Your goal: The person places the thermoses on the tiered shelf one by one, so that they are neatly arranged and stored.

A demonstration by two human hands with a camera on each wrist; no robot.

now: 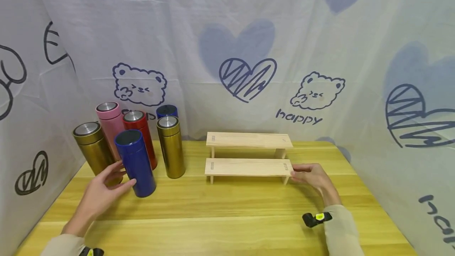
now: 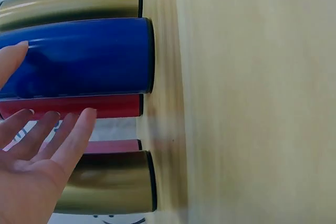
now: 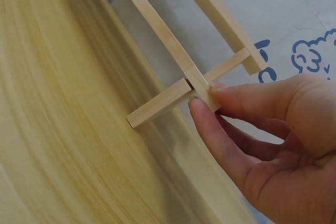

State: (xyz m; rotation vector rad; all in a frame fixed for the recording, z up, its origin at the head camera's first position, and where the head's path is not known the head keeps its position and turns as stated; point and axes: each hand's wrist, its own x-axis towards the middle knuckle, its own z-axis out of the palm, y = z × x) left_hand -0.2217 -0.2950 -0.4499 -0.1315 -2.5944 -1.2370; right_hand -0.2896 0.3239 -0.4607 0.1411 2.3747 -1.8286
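Observation:
A blue thermos bottle (image 1: 136, 165) stands upright at the front of a group of bottles on the left. Around its left side is my left hand (image 1: 106, 191), thumb in front and fingers spread apart. In the left wrist view the fingers (image 2: 79, 135) stand off the blue bottle; whether the thumb touches it I cannot tell. On the right, my right hand (image 1: 314, 179) pinches the right end of the lower board of a two-step wooden shelf (image 1: 249, 167). The right wrist view has thumb and index finger gripping that board end (image 3: 202, 85).
Behind the blue bottle stand a gold bottle (image 1: 94, 149), a pink one (image 1: 111, 123) and a red one (image 1: 143, 133). Another gold bottle (image 1: 172, 149) hides most of a second blue one (image 1: 167, 110). A printed curtain (image 1: 241, 42) encloses the wooden table (image 1: 213, 232).

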